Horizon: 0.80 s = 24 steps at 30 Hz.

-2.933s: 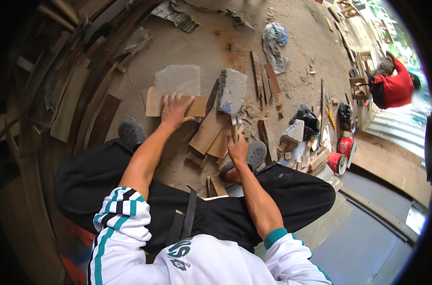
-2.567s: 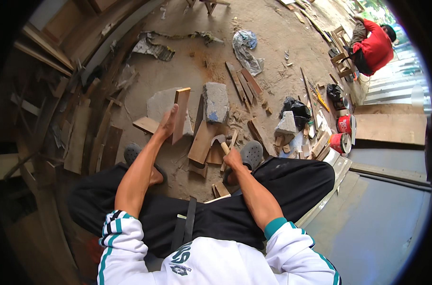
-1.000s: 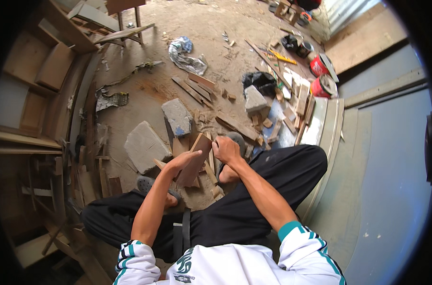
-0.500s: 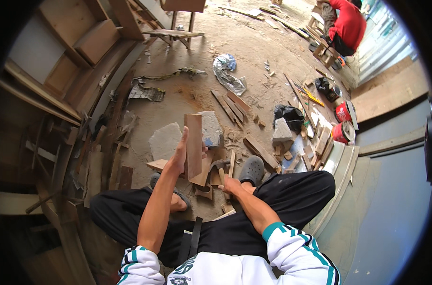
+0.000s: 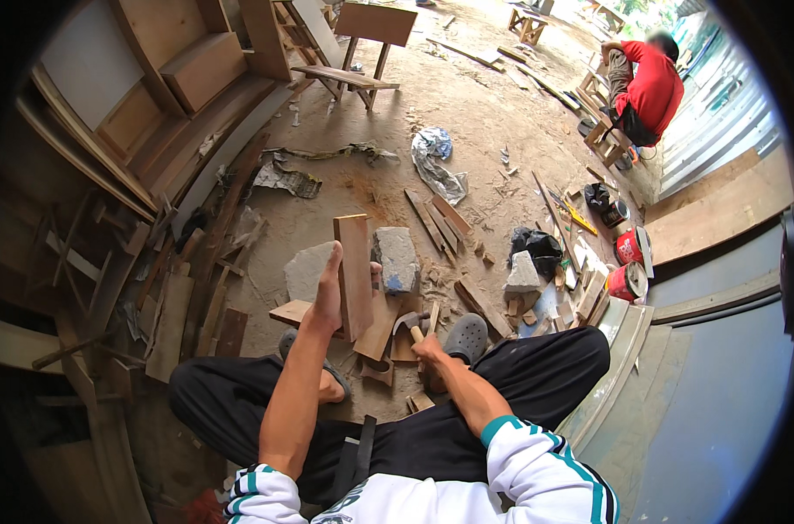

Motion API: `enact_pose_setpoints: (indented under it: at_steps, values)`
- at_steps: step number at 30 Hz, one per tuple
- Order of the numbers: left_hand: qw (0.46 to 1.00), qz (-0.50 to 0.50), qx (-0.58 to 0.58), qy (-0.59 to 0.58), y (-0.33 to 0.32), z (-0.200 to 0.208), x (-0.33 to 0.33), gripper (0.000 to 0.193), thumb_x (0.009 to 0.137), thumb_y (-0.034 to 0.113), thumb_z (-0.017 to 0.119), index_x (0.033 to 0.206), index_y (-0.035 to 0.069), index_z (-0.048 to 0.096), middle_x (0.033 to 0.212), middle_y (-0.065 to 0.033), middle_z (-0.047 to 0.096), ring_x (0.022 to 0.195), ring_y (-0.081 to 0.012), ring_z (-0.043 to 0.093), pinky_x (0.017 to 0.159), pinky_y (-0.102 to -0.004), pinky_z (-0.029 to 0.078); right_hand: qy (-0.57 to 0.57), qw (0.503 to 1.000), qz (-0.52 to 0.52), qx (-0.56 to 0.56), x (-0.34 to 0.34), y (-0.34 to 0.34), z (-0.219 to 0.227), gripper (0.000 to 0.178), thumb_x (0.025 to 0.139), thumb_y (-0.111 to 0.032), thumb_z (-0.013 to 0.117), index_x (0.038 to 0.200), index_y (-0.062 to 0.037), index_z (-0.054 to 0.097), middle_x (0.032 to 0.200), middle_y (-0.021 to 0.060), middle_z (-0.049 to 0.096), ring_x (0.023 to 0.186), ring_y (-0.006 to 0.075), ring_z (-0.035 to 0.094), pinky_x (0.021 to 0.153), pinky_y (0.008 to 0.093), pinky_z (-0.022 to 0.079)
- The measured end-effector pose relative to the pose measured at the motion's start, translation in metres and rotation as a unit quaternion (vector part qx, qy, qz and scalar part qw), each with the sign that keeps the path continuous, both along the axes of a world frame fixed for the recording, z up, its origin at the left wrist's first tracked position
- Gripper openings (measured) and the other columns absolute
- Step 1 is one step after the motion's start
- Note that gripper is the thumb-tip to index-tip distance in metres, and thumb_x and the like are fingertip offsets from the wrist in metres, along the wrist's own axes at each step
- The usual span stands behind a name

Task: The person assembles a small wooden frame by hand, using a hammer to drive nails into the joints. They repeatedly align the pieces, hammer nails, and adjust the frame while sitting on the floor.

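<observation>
My left hand (image 5: 329, 297) is closed around a flat, reddish-brown wooden board (image 5: 354, 279), holding it upright above the ground between my feet. The thumb lies along its left edge and fingertips show past its right edge. Lower and to the right, my right hand (image 5: 429, 351) grips a hammer (image 5: 406, 321) by its wooden handle, close to the metal head. Wood offcuts (image 5: 379, 327) lie just under both hands, and one short piece with a curved cut (image 5: 377, 371) rests nearer to me.
Two pale stone blocks (image 5: 395, 260) sit beyond the board. Planks (image 5: 434, 223), a black plastic bag (image 5: 537, 249), a yellow-handled saw (image 5: 580, 218) and red cans (image 5: 628, 281) lie ahead and right. Shelving (image 5: 200, 74) and stacked wood stand left. A person in red (image 5: 650, 96) sits far right.
The view has tilted, so the surroundings sit further right and lower. The hammer's head shows more plainly beside my right hand. My left hand still holds the board up.
</observation>
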<state>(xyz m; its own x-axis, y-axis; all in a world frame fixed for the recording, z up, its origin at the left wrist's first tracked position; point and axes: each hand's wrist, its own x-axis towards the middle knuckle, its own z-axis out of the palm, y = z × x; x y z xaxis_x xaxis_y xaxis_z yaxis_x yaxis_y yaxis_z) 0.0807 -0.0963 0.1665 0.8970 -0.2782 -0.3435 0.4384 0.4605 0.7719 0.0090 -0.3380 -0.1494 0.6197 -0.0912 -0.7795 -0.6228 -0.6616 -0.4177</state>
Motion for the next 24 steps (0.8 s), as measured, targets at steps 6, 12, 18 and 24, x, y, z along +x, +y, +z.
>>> enact_pose_setpoints:
  at_steps: [6,12,18,24]
  values:
    - [0.996,-0.026,-0.083,-0.028,0.002,0.002,0.000,0.072,0.091,0.064,0.045,0.136,0.008,0.049,0.102,-0.0070,0.064,0.093,-0.0184,0.061,0.080,-0.0344,0.050,-0.064,0.997,0.015,-0.036,0.032,-0.013,0.092,0.053,0.079,-0.033,0.066,0.114,0.0066,0.061,0.101,0.0258,0.070,0.087,0.0377,0.071,0.071,0.0445,0.055]
    - [0.995,-0.028,-0.066,-0.071,-0.008,0.017,0.013,0.076,0.091,0.070,0.039,0.136,0.009,0.050,0.106,-0.0061,0.063,0.092,-0.0170,0.060,0.080,-0.0343,0.050,-0.335,0.932,0.116,-0.080,0.068,-0.045,0.225,0.058,0.085,-0.066,0.061,0.112,-0.0149,0.066,0.088,0.0256,0.069,0.082,0.0429,0.069,0.072,0.0496,0.054]
    - [0.986,-0.069,0.082,-0.130,-0.029,0.011,0.022,0.089,0.088,0.082,0.036,0.131,0.006,0.054,0.099,-0.0046,0.060,0.088,-0.0137,0.055,0.078,-0.0306,0.046,-0.475,0.791,0.344,-0.176,0.060,-0.074,0.392,0.045,0.088,-0.059,0.061,0.097,-0.0154,0.062,0.073,0.0130,0.068,0.069,0.0341,0.068,0.056,0.0450,0.050]
    - [0.980,-0.075,0.106,-0.151,-0.035,0.019,0.015,0.091,0.086,0.084,0.035,0.119,0.003,0.059,0.095,-0.0063,0.060,0.085,-0.0134,0.055,0.077,-0.0287,0.046,-0.490,0.783,0.327,-0.199,0.043,-0.058,0.433,0.041,0.087,-0.056,0.065,0.099,-0.0160,0.066,0.070,0.0112,0.065,0.065,0.0316,0.066,0.054,0.0410,0.048]
